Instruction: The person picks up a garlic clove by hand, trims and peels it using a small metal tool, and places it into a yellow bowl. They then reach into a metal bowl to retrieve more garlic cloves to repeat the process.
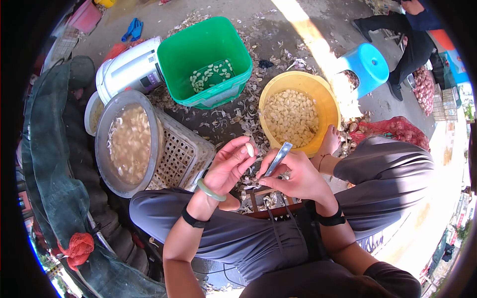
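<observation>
My left hand (227, 168), with a pale green bangle at the wrist, pinches a peeled garlic clove (250, 149) between thumb and fingers. Close beside it, my right hand (296, 174) is closed round a small metal knife (278, 158) whose blade points up. Both hands are above my lap. Beyond the right hand stands a yellow tub (334, 107) holding many garlic cloves. Past the hands, a green square bucket (208, 44) has some peeled cloves at its bottom. To the left, a grey basin (101, 154) holds cloves in cloudy water.
The grey basin sits against a perforated plastic crate (174, 156). A white bucket (131, 69) lies by the green one. A blue stool (370, 67), red net bags of garlic (395, 130) and another person's legs (405, 44) are to the right. Garlic skins litter the ground.
</observation>
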The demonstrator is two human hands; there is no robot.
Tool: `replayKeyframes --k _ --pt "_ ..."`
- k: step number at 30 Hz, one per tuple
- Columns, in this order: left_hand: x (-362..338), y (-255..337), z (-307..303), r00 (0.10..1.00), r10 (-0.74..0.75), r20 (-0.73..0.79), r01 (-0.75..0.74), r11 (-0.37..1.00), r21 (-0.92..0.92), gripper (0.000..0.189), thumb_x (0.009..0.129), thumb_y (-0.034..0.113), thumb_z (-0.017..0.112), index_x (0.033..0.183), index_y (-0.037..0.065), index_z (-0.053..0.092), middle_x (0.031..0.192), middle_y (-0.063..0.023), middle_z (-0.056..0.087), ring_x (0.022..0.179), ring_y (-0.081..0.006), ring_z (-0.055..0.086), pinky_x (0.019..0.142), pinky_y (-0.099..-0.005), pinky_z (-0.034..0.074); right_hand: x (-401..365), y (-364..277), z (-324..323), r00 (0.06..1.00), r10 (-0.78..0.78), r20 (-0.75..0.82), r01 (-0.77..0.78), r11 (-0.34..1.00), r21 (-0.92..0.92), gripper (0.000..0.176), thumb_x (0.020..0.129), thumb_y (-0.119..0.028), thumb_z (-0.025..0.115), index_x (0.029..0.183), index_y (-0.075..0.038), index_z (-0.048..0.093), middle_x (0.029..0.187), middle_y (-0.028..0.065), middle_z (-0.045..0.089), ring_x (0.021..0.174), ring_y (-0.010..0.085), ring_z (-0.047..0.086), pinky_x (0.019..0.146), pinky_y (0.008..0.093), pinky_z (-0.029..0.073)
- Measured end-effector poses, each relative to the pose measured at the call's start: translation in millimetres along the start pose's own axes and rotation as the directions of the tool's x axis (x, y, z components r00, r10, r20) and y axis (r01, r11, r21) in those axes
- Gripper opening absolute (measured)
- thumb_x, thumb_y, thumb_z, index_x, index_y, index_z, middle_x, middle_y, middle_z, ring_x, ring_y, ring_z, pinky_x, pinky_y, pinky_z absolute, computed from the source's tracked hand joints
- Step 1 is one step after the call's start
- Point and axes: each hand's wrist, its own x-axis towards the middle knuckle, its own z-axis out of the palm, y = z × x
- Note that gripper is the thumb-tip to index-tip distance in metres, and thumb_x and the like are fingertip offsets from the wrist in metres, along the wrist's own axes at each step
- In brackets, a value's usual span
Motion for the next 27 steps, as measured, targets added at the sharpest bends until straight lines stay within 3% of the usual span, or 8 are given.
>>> replayKeyframes --k 3,5,8,15,17,20,26,27 --pt "-1.7 -1.5 8.8 1.000 -0.014 -0.021 0.013 0.998 -0.056 0.026 0.092 0.002 0.054 0.118 0.002 0.056 0.117 -0.0141 0.060 0.105 -0.0206 0.062 0.090 -0.0264 0.054 0.6 -3.6 -0.8 0.998 -0.059 -0.007 0.059 0.997 0.048 0.020 0.075 0.003 0.073 0.090 -0.001 0.060 0.086 0.0071 0.064 0.081 0.0158 0.066 0.067 0.0251 0.056" --pt "-1.8 -1.3 7.3 1.000 -0.003 0.018 0.003 1.000 -0.014 0.025 0.091 0.005 0.057 0.117 0.002 0.058 0.116 -0.0125 0.061 0.106 -0.0200 0.061 0.094 -0.0272 0.052 2.6 -3.6 -2.0 0.912 -0.391 -0.126 0.345 0.895 -0.283 0.026 0.072 0.003 0.075 0.092 -0.002 0.060 0.089 0.0094 0.065 0.084 0.0180 0.066 0.070 0.0270 0.056" --pt "-2.0 0.3 -3.0 0.996 -0.027 0.087 0.030 0.999 -0.027 0.032 0.092 0.000 0.054 0.124 0.004 0.054 0.120 -0.0136 0.059 0.108 -0.0207 0.060 0.093 -0.0259 0.052 5.3 -0.1 3.6 0.817 -0.524 -0.240 0.423 0.828 -0.367 0.028 0.070 0.003 0.076 0.093 -0.003 0.060 0.092 0.0110 0.066 0.087 0.0209 0.066 0.073 0.0296 0.054" --pt "-5.6 5.5 8.3 0.997 0.067 0.043 -0.065 0.996 -0.054 0.034 0.091 -0.001 0.055 0.124 0.005 0.053 0.116 -0.0119 0.060 0.104 -0.0184 0.061 0.090 -0.0284 0.053 6.1 3.8 2.4 0.854 -0.486 -0.185 0.361 0.810 -0.461 0.029 0.071 -0.002 0.075 0.096 -0.005 0.059 0.093 0.0081 0.063 0.084 0.0261 0.064 0.072 0.0325 0.052" --pt "-5.3 8.3 4.4 0.982 0.178 0.066 -0.178 0.984 -0.007 0.030 0.091 0.002 0.057 0.121 0.003 0.054 0.115 -0.0111 0.061 0.102 -0.0180 0.062 0.089 -0.0279 0.053 3.5 7.7 5.2 0.954 -0.177 -0.244 -0.006 0.799 -0.601 0.029 0.072 -0.001 0.074 0.096 -0.004 0.059 0.097 0.0083 0.063 0.086 0.0246 0.065 0.071 0.0318 0.053" --pt "-7.0 5.1 11.1 0.975 0.100 0.200 -0.136 0.975 0.175 0.029 0.090 0.001 0.059 0.119 0.002 0.055 0.114 -0.0116 0.062 0.102 -0.0171 0.062 0.089 -0.0283 0.052 7.9 13.9 15.5 0.907 -0.187 -0.376 0.095 0.963 -0.251 0.029 0.074 0.003 0.072 0.099 -0.001 0.059 0.100 0.0076 0.063 0.089 0.0220 0.065 0.073 0.0304 0.054" --pt "-3.7 8.7 6.4 0.989 0.138 -0.051 -0.123 0.968 0.220 0.025 0.089 0.003 0.061 0.114 0.004 0.058 0.117 -0.0131 0.062 0.100 -0.0155 0.063 0.087 -0.0276 0.053 7.4 6.8 14.9 0.809 -0.280 -0.516 0.309 0.951 -0.030 0.031 0.073 0.009 0.070 0.102 0.002 0.060 0.101 0.0108 0.064 0.094 0.0212 0.065 0.080 0.0273 0.055" --pt "-4.7 11.6 7.8 0.996 0.082 -0.016 -0.079 0.985 0.156 0.024 0.089 0.004 0.062 0.113 0.004 0.058 0.116 -0.0131 0.062 0.099 -0.0154 0.063 0.087 -0.0273 0.053 6.1 5.7 10.8 0.807 -0.364 -0.465 0.325 0.931 -0.165 0.030 0.072 0.008 0.072 0.099 0.001 0.061 0.099 0.0131 0.065 0.093 0.0216 0.065 0.078 0.0282 0.054"
